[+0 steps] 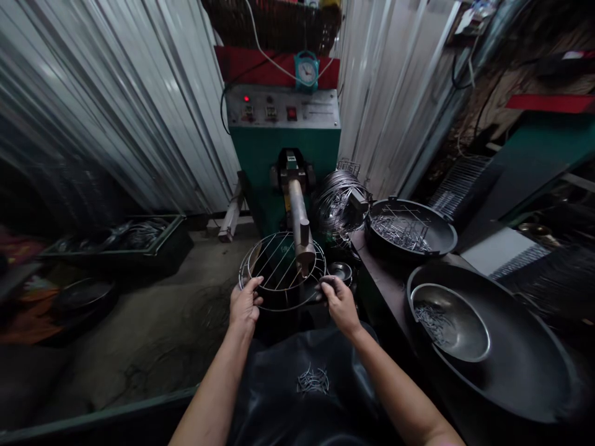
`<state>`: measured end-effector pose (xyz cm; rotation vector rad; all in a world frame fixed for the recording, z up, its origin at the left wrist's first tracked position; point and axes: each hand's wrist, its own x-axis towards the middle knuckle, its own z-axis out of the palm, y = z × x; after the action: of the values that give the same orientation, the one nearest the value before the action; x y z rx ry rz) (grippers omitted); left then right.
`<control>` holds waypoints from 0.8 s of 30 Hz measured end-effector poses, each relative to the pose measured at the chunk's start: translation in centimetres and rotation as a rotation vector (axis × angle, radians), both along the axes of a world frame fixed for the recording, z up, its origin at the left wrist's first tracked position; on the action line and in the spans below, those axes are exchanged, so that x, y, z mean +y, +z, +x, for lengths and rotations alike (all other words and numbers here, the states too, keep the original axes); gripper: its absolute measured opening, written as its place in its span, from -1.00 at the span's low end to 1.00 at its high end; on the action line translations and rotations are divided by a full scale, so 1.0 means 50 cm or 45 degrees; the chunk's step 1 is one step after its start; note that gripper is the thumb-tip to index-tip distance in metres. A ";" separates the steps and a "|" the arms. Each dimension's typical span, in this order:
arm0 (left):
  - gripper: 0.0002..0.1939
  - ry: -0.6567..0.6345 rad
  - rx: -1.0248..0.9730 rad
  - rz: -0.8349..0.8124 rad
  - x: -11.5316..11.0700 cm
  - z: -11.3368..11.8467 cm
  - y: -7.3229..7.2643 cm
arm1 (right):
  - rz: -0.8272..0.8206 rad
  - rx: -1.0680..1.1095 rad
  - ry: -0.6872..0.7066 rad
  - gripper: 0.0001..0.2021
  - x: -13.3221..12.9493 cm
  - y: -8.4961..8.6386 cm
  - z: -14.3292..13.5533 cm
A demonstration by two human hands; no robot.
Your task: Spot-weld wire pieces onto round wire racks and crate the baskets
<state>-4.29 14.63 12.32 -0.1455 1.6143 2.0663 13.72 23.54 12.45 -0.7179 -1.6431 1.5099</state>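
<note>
Between my hands is a round wire rack (274, 289) with two rings and several straight bars across its left part. My left hand (246, 301) pinches its near left edge. On the near right edge, my right hand (338, 300) is closed with thumb and fingers on the wire. The rack sits around the tip of a spot welder's metal arm (300, 217), which reaches toward me from a green machine (251, 145). Whether the wire touches the welding tip I cannot tell. Short curved wire pieces (313, 380) lie on the dark apron (269, 396) over my lap.
At right, a black pan (450, 232) holds wire parts, and a larger pan (525, 365) holds a steel bowl (481, 334) with small wire pieces. Wire rings (337, 201) hang beside the machine. A green bin (158, 254) stands left. A red light glows on the control panel (320, 111).
</note>
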 end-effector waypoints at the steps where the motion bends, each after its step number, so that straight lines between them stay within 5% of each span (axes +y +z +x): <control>1: -0.56 0.008 -0.002 -0.001 0.000 0.001 -0.001 | 0.016 0.033 -0.030 -0.82 -0.003 0.001 0.004; 9: -0.55 -0.041 0.053 -0.009 -0.001 0.013 0.003 | 0.330 -0.278 0.153 -0.84 -0.012 -0.050 -0.009; 24: -0.57 -0.034 0.073 -0.063 0.009 0.006 0.002 | 0.048 -0.157 0.142 -0.86 0.009 -0.038 -0.018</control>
<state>-3.99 15.06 12.41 -0.0821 1.6934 2.0285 12.82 23.99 10.54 -0.7216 -1.8259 1.5341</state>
